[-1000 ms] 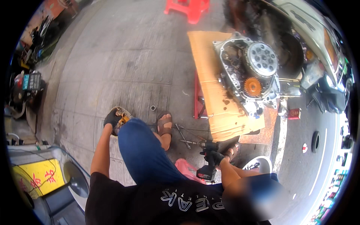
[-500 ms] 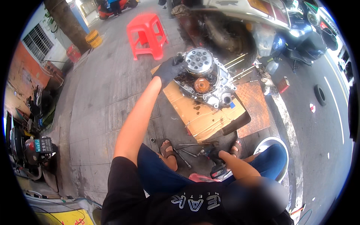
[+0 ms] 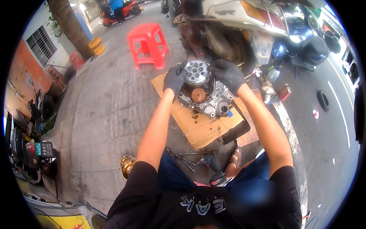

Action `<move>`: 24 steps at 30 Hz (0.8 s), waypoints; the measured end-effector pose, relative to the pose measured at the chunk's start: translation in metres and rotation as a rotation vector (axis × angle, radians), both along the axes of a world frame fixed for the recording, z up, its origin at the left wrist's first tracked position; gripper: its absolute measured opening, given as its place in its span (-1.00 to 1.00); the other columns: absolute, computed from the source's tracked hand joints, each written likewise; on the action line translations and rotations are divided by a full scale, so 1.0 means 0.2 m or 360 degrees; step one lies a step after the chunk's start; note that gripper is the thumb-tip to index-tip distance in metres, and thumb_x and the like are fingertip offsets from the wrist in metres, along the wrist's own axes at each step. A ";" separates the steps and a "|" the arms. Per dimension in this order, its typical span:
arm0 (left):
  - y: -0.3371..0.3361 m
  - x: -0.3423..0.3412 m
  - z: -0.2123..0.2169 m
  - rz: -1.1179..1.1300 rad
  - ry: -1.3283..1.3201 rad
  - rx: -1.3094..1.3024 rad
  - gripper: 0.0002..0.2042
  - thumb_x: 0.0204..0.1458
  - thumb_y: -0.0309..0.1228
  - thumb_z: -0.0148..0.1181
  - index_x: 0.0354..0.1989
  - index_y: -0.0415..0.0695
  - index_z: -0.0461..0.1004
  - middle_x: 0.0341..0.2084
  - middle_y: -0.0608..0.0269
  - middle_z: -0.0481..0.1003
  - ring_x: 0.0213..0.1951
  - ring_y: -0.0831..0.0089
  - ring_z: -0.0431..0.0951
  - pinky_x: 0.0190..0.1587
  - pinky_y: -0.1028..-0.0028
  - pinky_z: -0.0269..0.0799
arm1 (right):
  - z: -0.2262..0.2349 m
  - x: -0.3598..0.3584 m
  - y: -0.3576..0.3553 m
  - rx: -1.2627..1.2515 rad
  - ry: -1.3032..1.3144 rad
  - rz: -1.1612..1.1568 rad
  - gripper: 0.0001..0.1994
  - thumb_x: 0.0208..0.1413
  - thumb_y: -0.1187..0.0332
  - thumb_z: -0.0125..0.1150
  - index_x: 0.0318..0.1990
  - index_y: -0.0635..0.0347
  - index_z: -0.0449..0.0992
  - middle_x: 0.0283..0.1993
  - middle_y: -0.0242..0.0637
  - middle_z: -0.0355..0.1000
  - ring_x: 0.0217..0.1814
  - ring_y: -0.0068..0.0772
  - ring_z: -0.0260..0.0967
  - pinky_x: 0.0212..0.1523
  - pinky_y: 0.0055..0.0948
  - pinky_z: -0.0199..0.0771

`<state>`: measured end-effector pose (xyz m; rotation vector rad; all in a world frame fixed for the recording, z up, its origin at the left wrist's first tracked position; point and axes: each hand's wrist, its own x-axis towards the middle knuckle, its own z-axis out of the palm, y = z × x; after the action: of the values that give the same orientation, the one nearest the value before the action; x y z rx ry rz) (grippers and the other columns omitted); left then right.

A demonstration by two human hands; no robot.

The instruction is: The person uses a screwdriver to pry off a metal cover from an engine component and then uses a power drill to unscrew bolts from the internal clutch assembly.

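Left hand [image 3: 174,79], gloved, curls over the left rim of the round clutch plate [image 3: 196,71]; right hand [image 3: 228,74], gloved, grips its right rim, fingers wrapped. The plate sits atop the open engine case [image 3: 206,95], on stained cardboard [image 3: 202,128], above an orange gear [image 3: 198,94]. Judgement: cover already off, internals exposed, plate not yet clear of the case. Hand tools [image 3: 190,157] lie by the feet.

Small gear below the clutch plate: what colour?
Orange-copper gear, seen in the head view, on the engine case.
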<state>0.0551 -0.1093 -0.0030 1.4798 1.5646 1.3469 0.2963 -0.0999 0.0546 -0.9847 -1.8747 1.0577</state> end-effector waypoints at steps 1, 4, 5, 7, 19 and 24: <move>0.02 -0.05 -0.04 0.0034 0.0101 -0.0010 -0.59 0.09 -0.28 0.12 0.11 -0.17 0.42 0.03 0.07 0.47 0.04 0.28 0.48 0.10 0.42 0.29 | 0.11 -0.06 -0.05 0.0278 -0.0427 -0.0143 -0.68 -0.01 0.13 0.21 -0.17 0.11 0.55 -0.30 -0.14 0.52 -0.21 -0.19 0.48 -0.11 -0.31 0.40; 0.04 -0.06 -0.05 0.0007 0.0074 0.0027 -0.60 0.05 -0.27 0.13 0.07 -0.13 0.45 -0.03 0.01 0.50 0.03 0.20 0.49 0.07 0.38 0.32 | 0.15 -0.17 0.12 0.0431 -0.0867 -0.0273 -0.61 -0.01 0.03 0.14 -0.12 0.07 0.55 -0.11 -0.05 0.50 -0.02 0.00 0.43 0.01 -0.20 0.37; 0.04 -0.05 -0.04 -0.0019 0.0057 0.0008 -0.60 0.06 -0.26 0.13 0.07 -0.13 0.45 -0.03 0.02 0.50 0.03 0.21 0.49 0.06 0.37 0.32 | 0.14 -0.18 0.19 0.0394 -0.0961 -0.0345 -0.57 -0.04 0.00 0.14 -0.11 0.07 0.55 -0.08 -0.04 0.49 0.00 0.01 0.42 0.03 -0.21 0.37; 0.04 -0.05 -0.05 -0.0015 0.0022 -0.0044 -0.61 0.06 -0.26 0.13 0.06 -0.14 0.45 -0.03 0.02 0.50 0.02 0.22 0.50 0.05 0.37 0.33 | 0.13 -0.20 0.32 0.0231 -0.1060 -0.0257 -0.54 -0.09 0.01 0.19 -0.07 0.06 0.54 -0.06 -0.05 0.49 0.00 0.01 0.42 0.03 -0.23 0.38; -0.09 -0.09 -0.08 -0.0282 -0.1320 -0.0400 -0.56 0.25 -0.24 -0.12 0.21 -0.26 0.23 0.11 0.07 0.36 0.17 0.24 0.33 0.17 0.31 0.27 | 0.00 -0.27 0.54 0.0222 -0.1298 0.0186 -0.57 0.04 0.04 0.17 -0.11 0.21 0.57 -0.27 -0.11 0.54 -0.28 -0.32 0.45 -0.19 -0.37 0.42; -0.13 -0.05 -0.04 -0.0341 -0.1408 -0.0359 -0.53 0.27 -0.20 -0.17 0.30 -0.12 0.13 0.17 0.09 0.30 0.20 0.20 0.28 0.21 0.24 0.19 | -0.04 -0.25 0.60 -0.0144 -0.1281 0.0030 -0.46 0.15 -0.07 0.01 -0.14 0.33 0.57 -0.29 -0.13 0.56 -0.32 -0.31 0.47 -0.18 -0.36 0.42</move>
<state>0.0452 -0.1346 -0.0105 0.7084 0.9077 1.3628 0.2460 0.0206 0.0473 -1.6122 -2.4747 0.8128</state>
